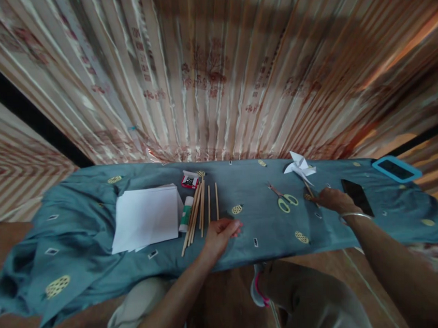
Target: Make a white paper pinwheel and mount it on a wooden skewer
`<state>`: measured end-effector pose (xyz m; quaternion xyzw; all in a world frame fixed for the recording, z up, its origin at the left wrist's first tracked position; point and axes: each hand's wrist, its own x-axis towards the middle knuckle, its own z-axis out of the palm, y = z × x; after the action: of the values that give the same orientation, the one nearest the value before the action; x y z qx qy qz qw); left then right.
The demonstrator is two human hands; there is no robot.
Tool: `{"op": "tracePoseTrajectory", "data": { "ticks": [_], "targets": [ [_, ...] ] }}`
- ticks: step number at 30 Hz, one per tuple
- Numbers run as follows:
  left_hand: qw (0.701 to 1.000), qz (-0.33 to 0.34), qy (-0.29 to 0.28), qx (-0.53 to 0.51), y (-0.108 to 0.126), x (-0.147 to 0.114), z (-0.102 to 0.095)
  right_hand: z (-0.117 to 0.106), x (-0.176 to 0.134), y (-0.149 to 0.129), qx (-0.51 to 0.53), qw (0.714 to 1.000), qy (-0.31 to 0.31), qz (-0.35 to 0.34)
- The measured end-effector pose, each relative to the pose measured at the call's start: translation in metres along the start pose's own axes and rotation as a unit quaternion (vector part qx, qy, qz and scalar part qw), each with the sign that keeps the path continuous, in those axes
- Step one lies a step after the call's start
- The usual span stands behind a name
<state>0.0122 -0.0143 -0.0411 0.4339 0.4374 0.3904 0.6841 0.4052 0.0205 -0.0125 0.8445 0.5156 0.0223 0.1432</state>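
My right hand (333,199) is at the right side of the cloth, its fingers closed around the thin wooden stick of a white paper pinwheel (300,167). The pinwheel's folded blades point away from me. My left hand (219,235) rests near the table's front edge, thumb stretched out and fingers loosely bent, with nothing visible in it. Just beyond it lie several wooden sticks (196,211), two of them apart from the bunch. Between my hands is a pair of scissors (283,198) with light green handles, blades apart and pointing away.
A stack of white paper (147,218) lies at left, beside a green-and-white glue stick (186,214). Behind is a small open red box (189,180) with dark bits. A black phone (357,196) and a blue-framed tablet (397,169) lie right. A patterned curtain (215,87) hangs behind the table.
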Motion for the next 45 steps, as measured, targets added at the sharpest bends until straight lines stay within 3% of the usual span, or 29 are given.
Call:
{"op": "tracePoseTrajectory", "data": {
  "ticks": [4,8,12,13,17,20,23,26,29,33,38,41,45],
  "targets": [
    [0.995,0.043,-0.025,0.082,-0.01,-0.007,0.007,-0.011,-0.027,-0.025,0.002,1.0,0.004,-0.007],
    [0.987,0.084,-0.031,0.136,-0.017,-0.012,0.007,-0.023,-0.063,-0.094,0.108,0.983,-0.001,-0.148],
    [0.979,0.128,-0.006,0.156,-0.013,-0.012,-0.002,-0.03,-0.102,-0.174,0.206,0.94,-0.011,-0.272],
    [0.977,0.139,0.003,0.163,-0.01,-0.012,-0.006,-0.029,-0.111,-0.19,0.27,0.916,-0.012,-0.297],
    [0.952,0.197,0.052,0.228,0.009,-0.013,-0.04,-0.014,-0.132,-0.234,0.449,0.837,0.023,-0.311],
    [0.928,0.247,0.135,0.244,0.023,-0.023,-0.082,-0.002,-0.134,-0.244,0.48,0.821,0.041,-0.307],
    [0.881,0.277,0.201,0.328,0.029,-0.039,-0.127,0.003,-0.128,-0.243,0.482,0.815,0.025,-0.321],
    [0.828,0.273,0.189,0.453,0.022,-0.051,-0.158,0.002,-0.123,-0.242,0.483,0.814,0.023,-0.321],
    [0.801,0.239,0.176,0.52,0.013,-0.054,-0.171,-0.001,-0.122,-0.242,0.471,0.82,0.02,-0.325],
    [0.815,0.214,0.155,0.516,0.012,-0.05,-0.175,-0.005,-0.124,-0.242,0.458,0.822,0.016,-0.337],
    [0.869,0.204,0.14,0.429,0.019,-0.052,-0.179,-0.008,-0.124,-0.24,0.46,0.818,0.006,-0.344],
    [0.889,0.194,0.15,0.387,0.019,-0.052,-0.18,-0.008,-0.124,-0.24,0.463,0.815,0.009,-0.349],
    [0.894,0.175,0.203,0.359,0.018,-0.05,-0.177,-0.006,-0.123,-0.239,0.457,0.82,0.013,-0.344]
  ]
}}
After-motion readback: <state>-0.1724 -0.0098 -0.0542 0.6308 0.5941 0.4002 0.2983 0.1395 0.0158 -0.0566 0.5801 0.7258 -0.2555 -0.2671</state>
